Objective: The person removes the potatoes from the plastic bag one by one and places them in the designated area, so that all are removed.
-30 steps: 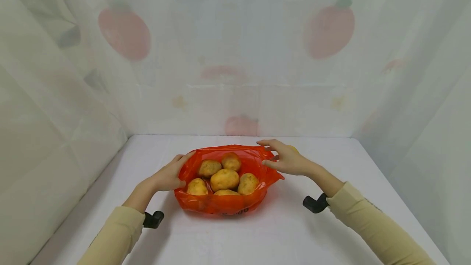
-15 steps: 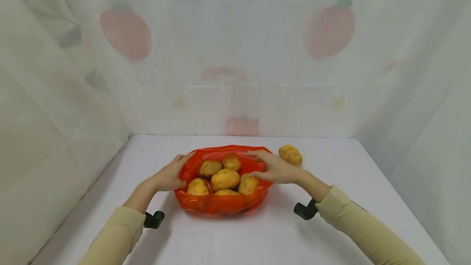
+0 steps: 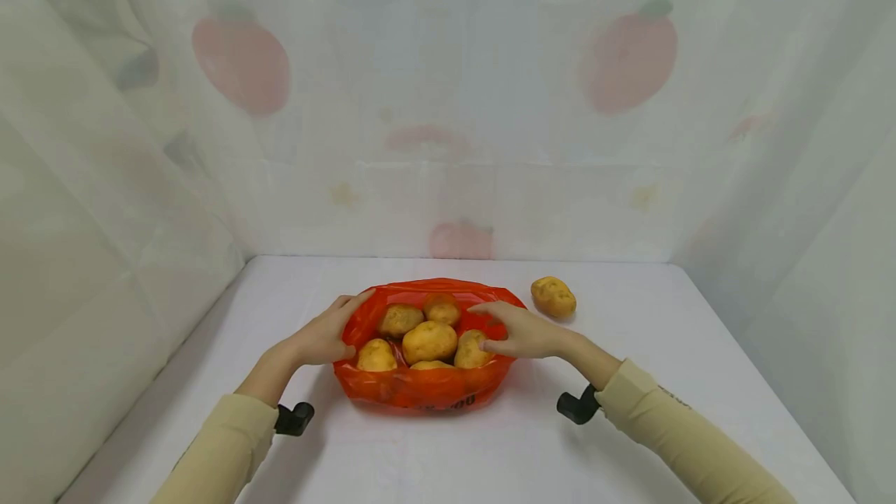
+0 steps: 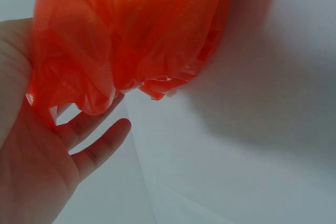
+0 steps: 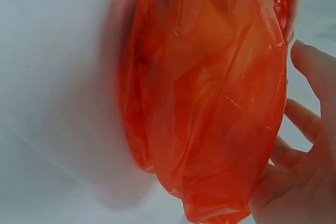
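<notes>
An orange-red plastic bag lies with its mouth open upward, and several potatoes rest inside. At its left end is my left hand, thumb and fingers spread along the rim. In the left wrist view, the bag's crumpled end lies against the palm, with loosely extended fingers partly behind it. My right hand reaches over the right end, thumb near a potato and fingers over the opening. The right wrist view shows those fingers relaxed beside the bag; some tips are hidden.
One loose potato lies on the white table, behind and right of the bag. White printed curtains enclose the back and sides. A black camera mount juts from each wrist.
My right hand moves left and nearer, from beside the loose potato to over the bag's right end, uncovering that potato. The bag's right rim shifts slightly. My left hand stays in place.
</notes>
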A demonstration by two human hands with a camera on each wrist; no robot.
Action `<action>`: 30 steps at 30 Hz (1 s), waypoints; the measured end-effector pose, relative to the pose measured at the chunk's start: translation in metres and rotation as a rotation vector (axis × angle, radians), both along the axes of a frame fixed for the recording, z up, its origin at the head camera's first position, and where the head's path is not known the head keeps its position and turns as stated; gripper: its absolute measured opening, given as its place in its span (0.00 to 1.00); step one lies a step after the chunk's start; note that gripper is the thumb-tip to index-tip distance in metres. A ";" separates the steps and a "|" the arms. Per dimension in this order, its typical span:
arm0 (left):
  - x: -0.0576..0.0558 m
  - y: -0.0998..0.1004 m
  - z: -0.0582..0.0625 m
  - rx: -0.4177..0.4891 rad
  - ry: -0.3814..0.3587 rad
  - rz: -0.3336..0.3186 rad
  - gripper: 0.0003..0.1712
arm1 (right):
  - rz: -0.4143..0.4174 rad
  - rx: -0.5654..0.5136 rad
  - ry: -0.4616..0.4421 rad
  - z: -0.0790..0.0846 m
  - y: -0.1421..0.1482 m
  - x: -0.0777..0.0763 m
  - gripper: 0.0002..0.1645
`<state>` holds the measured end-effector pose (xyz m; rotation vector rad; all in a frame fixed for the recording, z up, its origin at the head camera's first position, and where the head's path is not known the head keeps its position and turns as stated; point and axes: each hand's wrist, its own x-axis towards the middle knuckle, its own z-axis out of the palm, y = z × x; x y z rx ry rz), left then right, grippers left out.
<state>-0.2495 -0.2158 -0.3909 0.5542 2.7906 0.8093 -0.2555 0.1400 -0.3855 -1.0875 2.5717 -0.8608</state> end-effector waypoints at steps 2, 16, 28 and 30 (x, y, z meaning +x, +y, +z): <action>0.000 0.000 0.000 -0.002 0.000 0.001 0.54 | 0.003 0.002 -0.001 -0.003 0.000 -0.001 0.33; 0.000 -0.001 -0.001 -0.006 0.006 -0.009 0.54 | -0.001 0.006 -0.009 -0.026 -0.003 -0.006 0.36; 0.000 -0.002 -0.002 0.025 0.014 -0.015 0.54 | -0.029 0.066 -0.062 -0.037 -0.005 -0.007 0.40; -0.001 -0.002 -0.004 0.037 0.017 -0.018 0.54 | -0.026 0.065 -0.065 -0.038 -0.005 -0.007 0.41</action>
